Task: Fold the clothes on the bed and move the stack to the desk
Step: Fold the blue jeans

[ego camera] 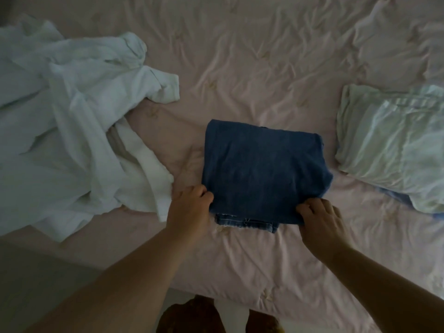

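— What can't you make out from your head camera?

— Your left hand (191, 207) and right hand (320, 221) bury their fingertips under the folded jeans (262, 171). The white pile (72, 131) runs off the left edge, blurred there; the pale folded garment (394, 145) is cut by the right edge.

— And below?

— Your brown slippers (192, 316) are cropped, dim.

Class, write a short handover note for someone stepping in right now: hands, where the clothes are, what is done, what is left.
Left hand and right hand each grip the near edge of the folded jeans on the bed.
Done: jeans folded; a folded pale garment lies to their right.
Left: white clothes on the left are still crumpled; fold, stack, carry to the desk, which is out of view.
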